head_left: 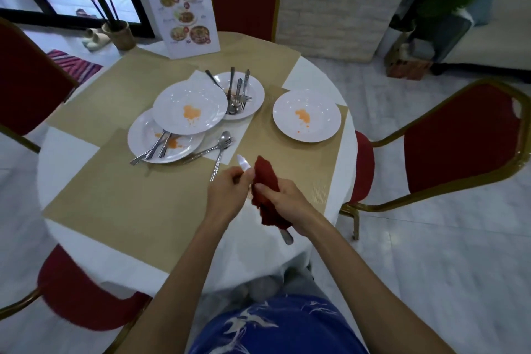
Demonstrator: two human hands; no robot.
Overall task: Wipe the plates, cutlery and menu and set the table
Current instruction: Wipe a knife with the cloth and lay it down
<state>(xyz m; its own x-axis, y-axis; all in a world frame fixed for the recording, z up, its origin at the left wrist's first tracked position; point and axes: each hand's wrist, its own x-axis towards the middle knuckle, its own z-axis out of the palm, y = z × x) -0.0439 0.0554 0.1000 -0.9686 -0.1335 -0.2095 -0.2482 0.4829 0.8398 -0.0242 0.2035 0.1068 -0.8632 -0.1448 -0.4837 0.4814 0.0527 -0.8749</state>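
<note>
At lower centre of the frame, my left hand [227, 191] pinched one end of a shiny steel utensil [242, 163]; right hand [283, 198] fingers were clamped on a soft red cloth [267, 192] wrapped round its shaft. Best to pull the cloth along the full length, gripping firmly. Stained glossy white plates [307, 115] and the laminated menu [179, 6] waited upper centre on the surface [71, 158].

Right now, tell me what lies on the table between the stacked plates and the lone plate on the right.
In the head view, a spoon and fork lie between the stacked plates and the lone plate; otherwise bare placemat.
</note>
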